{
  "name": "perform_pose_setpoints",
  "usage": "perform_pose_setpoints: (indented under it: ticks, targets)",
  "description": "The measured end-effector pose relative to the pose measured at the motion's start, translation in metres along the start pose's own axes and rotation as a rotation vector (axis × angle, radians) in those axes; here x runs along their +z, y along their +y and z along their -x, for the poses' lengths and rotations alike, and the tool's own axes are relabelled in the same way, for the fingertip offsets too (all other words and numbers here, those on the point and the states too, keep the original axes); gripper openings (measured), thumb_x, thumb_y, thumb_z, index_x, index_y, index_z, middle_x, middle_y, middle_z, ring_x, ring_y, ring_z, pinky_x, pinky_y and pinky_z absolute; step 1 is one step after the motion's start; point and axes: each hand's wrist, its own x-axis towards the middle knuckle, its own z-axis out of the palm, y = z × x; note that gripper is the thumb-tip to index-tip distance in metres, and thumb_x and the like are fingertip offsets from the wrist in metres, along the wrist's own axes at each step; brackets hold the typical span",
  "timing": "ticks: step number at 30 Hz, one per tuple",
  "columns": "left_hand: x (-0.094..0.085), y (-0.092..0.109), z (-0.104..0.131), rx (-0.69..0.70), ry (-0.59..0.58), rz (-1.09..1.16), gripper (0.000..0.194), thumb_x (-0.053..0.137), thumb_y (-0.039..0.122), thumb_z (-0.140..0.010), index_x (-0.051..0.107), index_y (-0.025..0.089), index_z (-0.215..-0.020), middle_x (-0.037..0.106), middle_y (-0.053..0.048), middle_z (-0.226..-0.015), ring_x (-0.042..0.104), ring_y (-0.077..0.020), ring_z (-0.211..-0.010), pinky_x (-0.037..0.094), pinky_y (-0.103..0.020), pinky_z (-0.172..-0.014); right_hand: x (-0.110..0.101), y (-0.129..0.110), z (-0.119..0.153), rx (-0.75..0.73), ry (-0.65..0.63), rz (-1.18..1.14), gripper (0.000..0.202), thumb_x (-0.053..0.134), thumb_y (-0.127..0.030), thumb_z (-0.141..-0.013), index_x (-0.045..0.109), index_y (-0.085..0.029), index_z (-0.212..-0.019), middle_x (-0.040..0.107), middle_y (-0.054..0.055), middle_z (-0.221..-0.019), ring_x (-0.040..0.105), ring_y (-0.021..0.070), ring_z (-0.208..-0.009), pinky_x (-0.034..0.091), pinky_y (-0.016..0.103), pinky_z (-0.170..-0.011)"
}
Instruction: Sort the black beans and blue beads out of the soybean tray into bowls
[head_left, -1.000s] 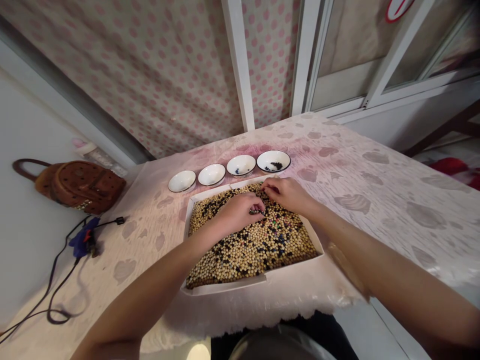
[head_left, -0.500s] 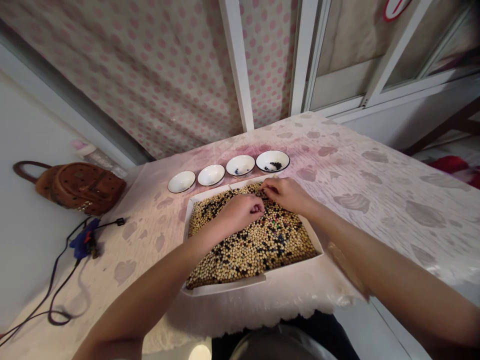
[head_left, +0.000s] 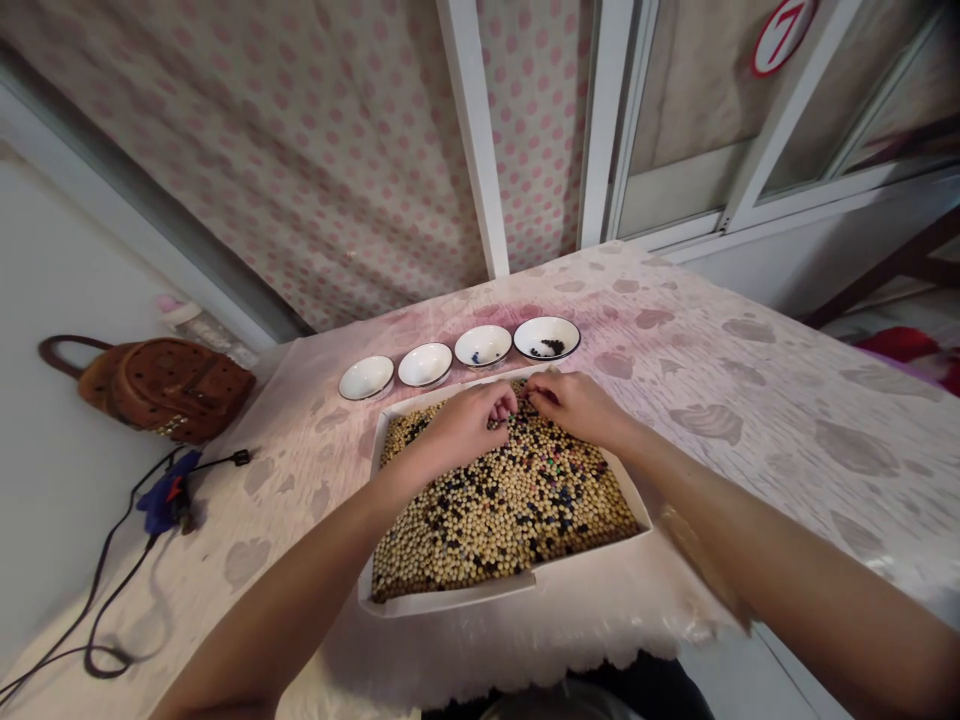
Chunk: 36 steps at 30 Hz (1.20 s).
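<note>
A shallow white box (head_left: 480,600) is filled with small round beads (head_left: 480,520), mostly tan, with many black ones and some blue, green and red. My left hand (head_left: 476,420) is over the box's far middle, fingers curled in toward the thumb; what is inside them is hidden. Close by on its right, my right hand (head_left: 574,402) is at the far right part of the box, thumb and fingertips pinched together low over the beads. Anything in that pinch is too small to make out.
Behind the box stand white bowls in a row: one with black beads (head_left: 547,340), one with a few dark blue beads (head_left: 484,347), then two plain ones (head_left: 425,365). At left are a brown backpack-shaped bag (head_left: 172,385) and a blue glue gun (head_left: 166,495) with its cord.
My left hand has shifted slightly away and left, and its fingers have loosened from a tighter curl. The right hand stays pinched near the far edge. The view has tilted up a little.
</note>
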Motion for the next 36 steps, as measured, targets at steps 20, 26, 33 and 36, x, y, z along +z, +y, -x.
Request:
perform_pose_setpoints:
  ticks: [20, 26, 33, 36]
  targets:
    - [-0.028, -0.047, -0.032, -0.264, 0.234, -0.246, 0.029, 0.049, 0.013, -0.090, 0.071, 0.021, -0.108, 0.073, -0.006, -0.108, 0.066, -0.0211, -0.097, 0.049, -0.034, -0.090, 0.001, 0.000, 0.001, 0.012, 0.012, -0.050, 0.021, 0.050, -0.018, -0.090, 0.071, -0.020, -0.094, 0.072, 0.003, -0.083, 0.061, 0.0159, -0.070, 0.042, 0.027, -0.067]
    - [-0.027, -0.015, 0.035, -0.266, 0.258, -0.125, 0.026, 0.050, 0.017, -0.093, 0.071, 0.023, -0.107, 0.073, -0.005, -0.105, 0.066, -0.0196, -0.092, 0.051, -0.035, -0.087, 0.001, 0.003, 0.001, 0.050, 0.022, -0.105, 0.021, 0.050, -0.019, -0.088, 0.070, -0.019, -0.095, 0.073, 0.004, -0.083, 0.062, 0.0164, -0.070, 0.042, 0.027, -0.066]
    - [-0.007, -0.024, 0.063, -0.276, 0.298, -0.077, 0.025, 0.052, 0.012, -0.091, 0.072, 0.023, -0.099, 0.074, -0.003, -0.098, 0.066, -0.0192, -0.089, 0.052, -0.036, -0.088, -0.003, -0.006, -0.005, 0.033, 0.035, -0.095, 0.020, 0.049, -0.020, -0.088, 0.068, -0.018, -0.093, 0.071, 0.004, -0.084, 0.061, 0.0170, -0.071, 0.044, 0.029, -0.068]
    - [-0.005, -0.026, 0.065, -0.245, 0.339, -0.080, 0.026, 0.051, 0.011, -0.091, 0.072, 0.022, -0.100, 0.073, -0.004, -0.102, 0.066, -0.0205, -0.095, 0.052, -0.037, -0.090, -0.003, -0.015, -0.014, -0.045, -0.049, -0.052, 0.021, 0.047, -0.016, -0.089, 0.068, -0.019, -0.094, 0.072, 0.006, -0.094, 0.064, 0.0192, -0.083, 0.046, 0.033, -0.078]
